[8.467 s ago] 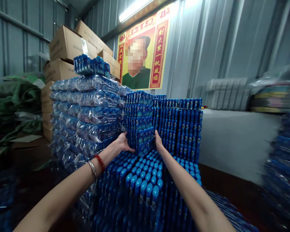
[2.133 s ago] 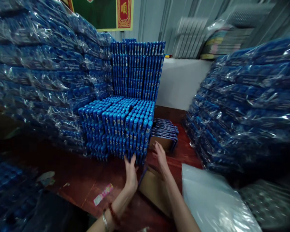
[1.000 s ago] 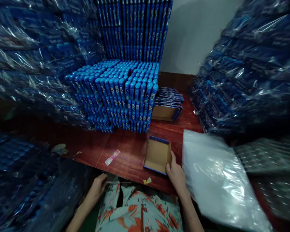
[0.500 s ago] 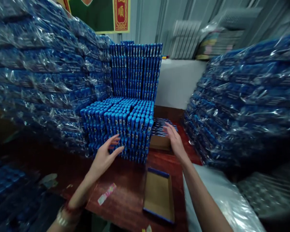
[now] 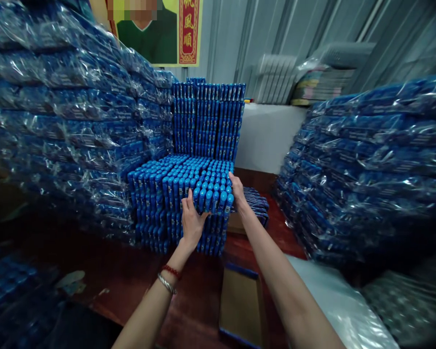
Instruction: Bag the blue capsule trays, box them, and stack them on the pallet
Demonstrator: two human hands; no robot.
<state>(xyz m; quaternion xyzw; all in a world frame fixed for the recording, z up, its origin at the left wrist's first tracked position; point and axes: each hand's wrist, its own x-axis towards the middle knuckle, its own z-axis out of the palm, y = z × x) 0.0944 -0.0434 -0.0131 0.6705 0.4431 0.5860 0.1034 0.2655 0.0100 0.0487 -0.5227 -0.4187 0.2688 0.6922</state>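
A: You had your left hand (image 5: 192, 225) at the front of the low block of blue round-topped containers (image 5: 212, 196), fingers pointing up and thumb stretched sideways across the front row

B: And your right hand (image 5: 237, 191) was on the right side of the same block, near its top edge, so the front-right cluster stood between your two palms

A: How closed was your grip?

B: Your left grip was partly open, thumb well apart from the fingers; your right was partly hidden at the block's side. You had both against the containers, but I couldn't tell whether either one was squeezing or bearing any weight

A: The containers stood upright in tight rows on the dark red counter (image 5: 189, 310), with a taller stack (image 5: 207, 123) of them behind

B: Nearer to you, below your hands, a shallow cardboard tray (image 5: 241, 305) with blue edges lay open side up. A pile of flat blue-edged pieces (image 5: 257, 203) sat just right of the block

A: Plastic-wrapped bundles (image 5: 76, 121) rose to your left and more wrapped bundles (image 5: 363, 165) to your right, with clear plastic sheets (image 5: 334, 295) beside your right forearm
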